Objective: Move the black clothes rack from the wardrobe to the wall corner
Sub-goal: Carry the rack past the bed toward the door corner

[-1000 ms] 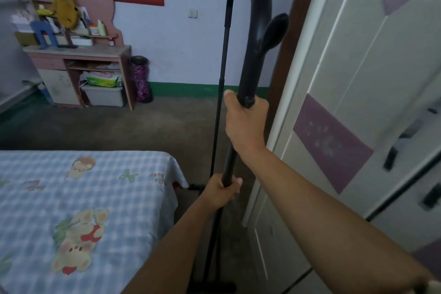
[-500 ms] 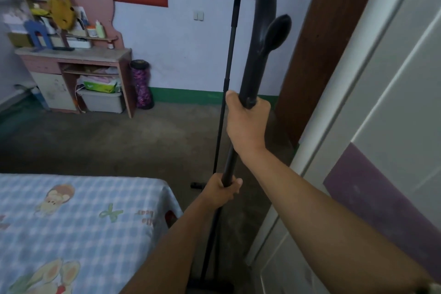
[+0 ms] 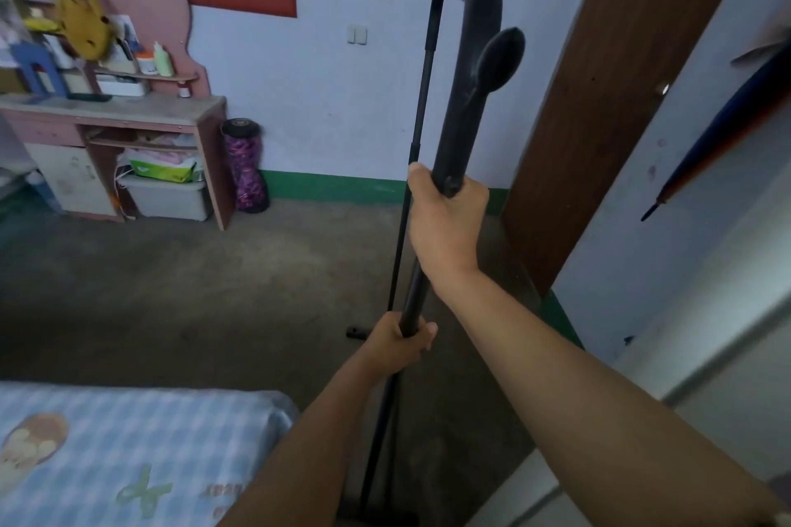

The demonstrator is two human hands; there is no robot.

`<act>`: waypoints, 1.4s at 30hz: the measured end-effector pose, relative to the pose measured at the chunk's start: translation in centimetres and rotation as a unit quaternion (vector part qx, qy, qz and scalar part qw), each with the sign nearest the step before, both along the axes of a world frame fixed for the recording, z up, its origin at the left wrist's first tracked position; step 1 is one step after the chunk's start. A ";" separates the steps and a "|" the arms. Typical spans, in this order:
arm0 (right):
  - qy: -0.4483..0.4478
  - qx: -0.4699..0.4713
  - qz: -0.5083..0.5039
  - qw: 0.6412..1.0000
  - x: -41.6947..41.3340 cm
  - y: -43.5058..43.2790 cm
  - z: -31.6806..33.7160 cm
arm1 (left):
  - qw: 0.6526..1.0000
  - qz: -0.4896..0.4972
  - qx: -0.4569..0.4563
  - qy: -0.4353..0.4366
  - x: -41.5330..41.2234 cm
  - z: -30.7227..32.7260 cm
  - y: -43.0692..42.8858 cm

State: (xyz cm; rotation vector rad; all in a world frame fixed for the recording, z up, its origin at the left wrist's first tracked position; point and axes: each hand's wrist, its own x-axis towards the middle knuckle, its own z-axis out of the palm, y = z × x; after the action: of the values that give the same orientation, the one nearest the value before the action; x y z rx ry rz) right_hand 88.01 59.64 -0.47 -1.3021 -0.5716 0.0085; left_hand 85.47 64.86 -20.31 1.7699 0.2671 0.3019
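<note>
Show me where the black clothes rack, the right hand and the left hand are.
black clothes rack point(image 3: 479, 68), head view, on its thick upper post.
right hand point(image 3: 445, 222), head view, back of the hand.
left hand point(image 3: 398, 344), head view, on the knuckles.

Pink desk point(image 3: 115, 109) against far wall, plastic bin point(image 3: 169, 197) and green pack point(image 3: 165, 170) in its recess, purple cylinder point(image 3: 246, 167) just beside it; checked bedsheet point(image 3: 128, 454) lower left; brown door point(image 3: 608, 98) right; umbrella point(image 3: 723, 120) on right wall.
</note>
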 end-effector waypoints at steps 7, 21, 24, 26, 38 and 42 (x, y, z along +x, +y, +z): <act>0.012 0.015 -0.034 0.999 7.6 6.7 -0.1 | 0.999 -0.038 0.000 0.007 8.3 -0.4 7.0; -0.009 0.018 -0.097 0.995 21.7 16.5 0.0 | 0.997 -0.081 -0.011 0.005 23.5 -1.2 17.0; -0.012 0.021 -0.093 0.995 25.0 17.9 -0.1 | 0.996 -0.087 -0.019 0.001 26.9 -1.5 18.5; -0.017 0.023 -0.097 0.995 27.8 18.9 0.0 | 0.996 -0.083 -0.008 0.018 29.8 -1.5 19.6; -0.024 0.040 -0.119 0.992 41.7 24.1 0.2 | 0.994 -0.106 -0.013 0.035 44.0 -0.8 24.9; -0.028 0.041 -0.128 0.991 46.0 26.0 0.2 | 0.993 -0.118 -0.007 0.030 48.7 -0.9 26.8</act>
State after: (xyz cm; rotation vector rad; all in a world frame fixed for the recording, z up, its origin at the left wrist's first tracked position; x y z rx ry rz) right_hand 133.98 85.66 -0.28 -1.2898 -0.4447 -0.2617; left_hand 134.12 91.65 -21.17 1.7781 0.1002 0.0768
